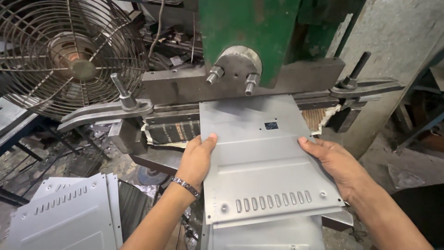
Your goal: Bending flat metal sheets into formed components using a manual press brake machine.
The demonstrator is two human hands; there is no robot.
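At the lower left of the frame, a stack of grey sheet-metal panels with rows of slots [64, 215] is lying apart from the hands. In the lower middle, another grey panel [268, 236] is showing just beneath the one being handled. Above it, in the centre of the frame, a flat grey sheet-metal panel with a row of oval slots near its close edge and a small square hole [266, 157] is lying level, its far edge sitting under the press. The left hand [196, 159], wearing a metal bracelet, is gripping the panel's left edge, thumb lying on top and the other fingers tucked out of sight below. The right hand [335, 162] is pressing against the panel's right edge, fingers stretched out along it and partly open. Behind the panel, the green-bodied press machine with its grey steel block and bolts [240, 69] is filling the upper middle. At the upper left, a round wire-caged fan [69, 55] is standing.
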